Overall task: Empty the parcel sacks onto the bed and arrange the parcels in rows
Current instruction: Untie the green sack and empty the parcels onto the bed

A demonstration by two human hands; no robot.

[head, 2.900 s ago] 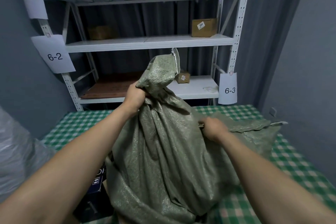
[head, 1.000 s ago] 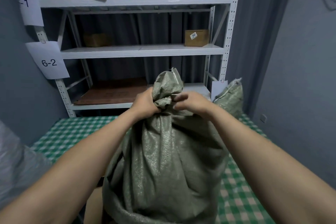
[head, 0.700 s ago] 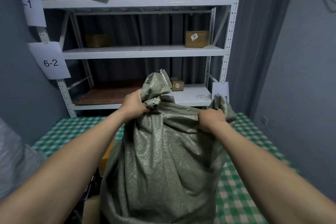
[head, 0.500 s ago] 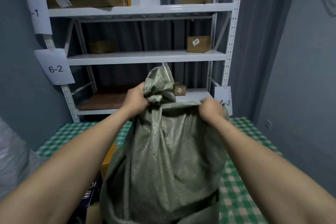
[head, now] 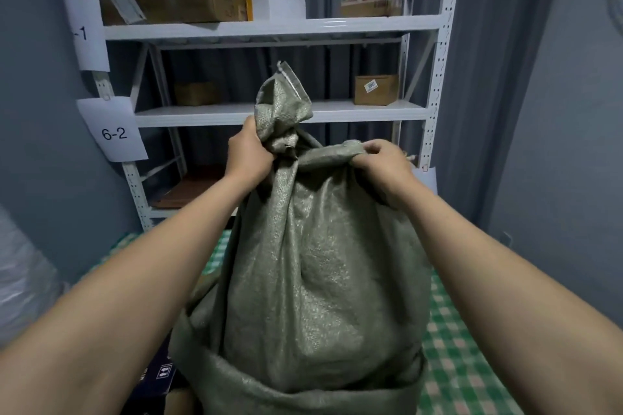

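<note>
Clamped on bunched top corners of the sack (head: 320, 273), left hand (head: 248, 157) and right hand (head: 382, 163) hold it above the bed (head: 468, 367). A hard shake could fling its load off the bed's edge, or the cloth could slip free.

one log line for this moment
phase: emptying sack | left hand: grips bunched sack corner | right hand: grips sack edge | sack: held up above checked bed | parcels: dark box beside sack base

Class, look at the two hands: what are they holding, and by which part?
Both hold the green sack: left hand grips a bunched corner, right hand the gathered top edge.
</note>
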